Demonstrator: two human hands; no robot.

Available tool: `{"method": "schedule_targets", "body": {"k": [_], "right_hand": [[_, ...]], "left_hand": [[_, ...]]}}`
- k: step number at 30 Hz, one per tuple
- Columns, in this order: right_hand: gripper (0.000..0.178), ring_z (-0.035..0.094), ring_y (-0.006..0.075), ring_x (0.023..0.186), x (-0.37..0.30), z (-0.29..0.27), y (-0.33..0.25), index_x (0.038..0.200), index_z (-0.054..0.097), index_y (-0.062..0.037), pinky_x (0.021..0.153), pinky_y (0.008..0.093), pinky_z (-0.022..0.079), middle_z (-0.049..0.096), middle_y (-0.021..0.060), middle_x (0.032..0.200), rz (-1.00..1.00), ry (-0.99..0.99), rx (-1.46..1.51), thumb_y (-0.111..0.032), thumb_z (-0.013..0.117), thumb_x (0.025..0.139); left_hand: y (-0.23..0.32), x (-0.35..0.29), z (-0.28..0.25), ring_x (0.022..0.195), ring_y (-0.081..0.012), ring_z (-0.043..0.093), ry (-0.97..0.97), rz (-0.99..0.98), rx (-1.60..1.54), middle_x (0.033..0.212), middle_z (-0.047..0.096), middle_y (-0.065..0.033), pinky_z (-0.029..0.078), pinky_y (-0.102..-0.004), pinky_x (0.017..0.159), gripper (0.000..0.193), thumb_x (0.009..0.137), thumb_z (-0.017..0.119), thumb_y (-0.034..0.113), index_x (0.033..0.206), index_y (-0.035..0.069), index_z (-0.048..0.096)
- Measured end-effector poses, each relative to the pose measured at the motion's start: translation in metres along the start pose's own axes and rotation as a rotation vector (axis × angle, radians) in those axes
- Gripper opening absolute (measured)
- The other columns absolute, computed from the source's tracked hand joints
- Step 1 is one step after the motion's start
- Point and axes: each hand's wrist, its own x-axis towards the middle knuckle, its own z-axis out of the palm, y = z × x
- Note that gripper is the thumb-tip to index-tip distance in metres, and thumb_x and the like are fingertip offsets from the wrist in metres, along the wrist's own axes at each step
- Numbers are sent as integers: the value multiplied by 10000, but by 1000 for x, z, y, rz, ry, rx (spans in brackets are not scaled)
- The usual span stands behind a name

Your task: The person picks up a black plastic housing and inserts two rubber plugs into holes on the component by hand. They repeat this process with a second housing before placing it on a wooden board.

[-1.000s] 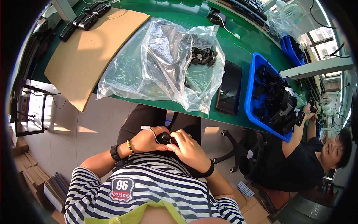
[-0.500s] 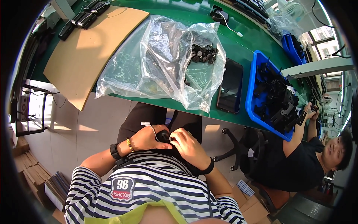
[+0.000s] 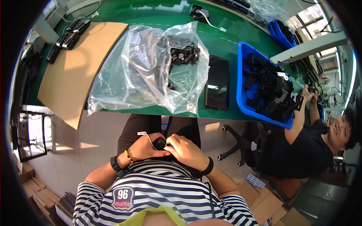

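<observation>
Green bench: shifted leftward in frame.
Left hand: gripping rounded black part, lower centre.
Right hand: pinching its side.
Work on part: seemingly unfinished.

Crinkled, glossy clear plastic bag at eleven o'clock; shiny green tabletop at twelve; matt tan board at ten; glossy phone and smooth blue plastic bin at two; smooth black part at seven; striped cloth shirt at six.

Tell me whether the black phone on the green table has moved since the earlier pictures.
No. The black phone shows no clear shift against the near edge of the green table; the camera's whole view has shifted instead.
</observation>
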Motion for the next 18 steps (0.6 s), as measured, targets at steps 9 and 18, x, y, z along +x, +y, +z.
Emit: {"method": "schedule_targets", "body": {"k": [9,18], "right_hand": [[236,617,350,927,-7,7,7,1053,537,-10,825,430,499,586,157,1015,69,-2,113,-186,664,960],[233,621,347,959,-4,22,1,1058,537,-5,851,439,495,585,168,1033,52,205,149,-178,658,961]], "left_hand": [[5,0,4,886,-142,662,-34,-96,-47,981,714,-91,532,-288,822,521,792,893,274,1156,-8,648],[-2,1,4,854,-104,621,87,5,88,947,699,-43,523,-268,792,507,777,902,246,1144,2,650]]}}
